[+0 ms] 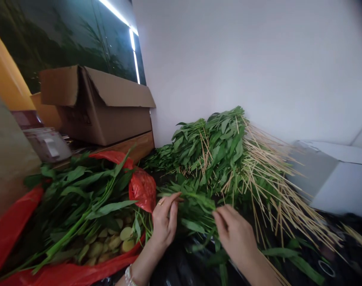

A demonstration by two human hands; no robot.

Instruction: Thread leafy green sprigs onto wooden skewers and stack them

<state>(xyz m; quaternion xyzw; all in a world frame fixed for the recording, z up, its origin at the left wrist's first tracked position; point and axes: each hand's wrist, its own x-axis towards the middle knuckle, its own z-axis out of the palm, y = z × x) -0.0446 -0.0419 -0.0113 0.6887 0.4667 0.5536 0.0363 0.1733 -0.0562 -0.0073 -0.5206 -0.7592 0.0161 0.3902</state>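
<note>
My left hand [166, 216], with a ring and a beaded bracelet, pinches one end of a green leafy stem [197, 197]. At the stem's other end is my right hand [233, 230], its fingers closed on it. Loose leaves lie below and between the hands. To the left, a red plastic bag [142, 188] stands open, holding long leafy stalks [79, 194] and several pale round slices [126, 233]. Behind my hands, bundles of leaves [225, 139] are heaped with thin wooden sticks [267, 167] poking out to the right.
An open cardboard box [121, 123] sits on a wooden surface at the back left, near a white container [48, 145]. A white box [341, 178] stands at the right, against the pale wall. Black plastic [181, 262] lies under my hands.
</note>
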